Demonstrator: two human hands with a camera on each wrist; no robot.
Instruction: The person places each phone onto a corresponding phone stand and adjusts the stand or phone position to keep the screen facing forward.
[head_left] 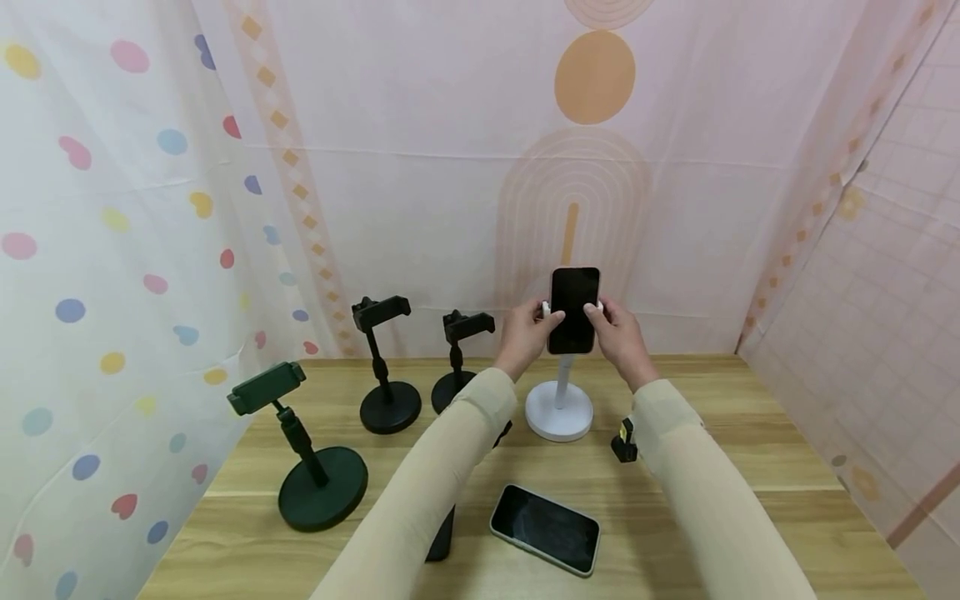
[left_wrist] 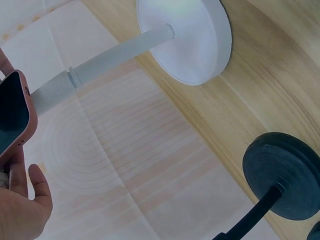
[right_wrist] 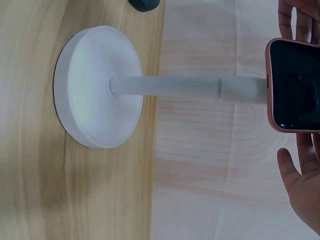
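A phone (head_left: pixel 574 310) with a dark screen and pink edge stands upright at the top of a white stand (head_left: pixel 558 411). My left hand (head_left: pixel 525 335) grips its left side together with a white clamp end (head_left: pixel 546 309); my right hand (head_left: pixel 621 340) grips the right side, both thumbs at the front edges. In the left wrist view, fingers of the left hand (left_wrist: pixel 22 205) go behind the pink-edged phone (left_wrist: pixel 15 112). The right wrist view shows the right hand (right_wrist: pixel 306 187) below the phone (right_wrist: pixel 297 85) and the stand's white base (right_wrist: pixel 100 87) on the table.
Nearer on the wooden table (head_left: pixel 720 533) lies another phone (head_left: pixel 546 530), face up. Two black stands (head_left: pixel 390 407) (head_left: pixel 456 354) and a dark green stand (head_left: pixel 323 489) are at the left. A small black object (head_left: pixel 625 442) sits beside the right sleeve. Curtains hang behind.
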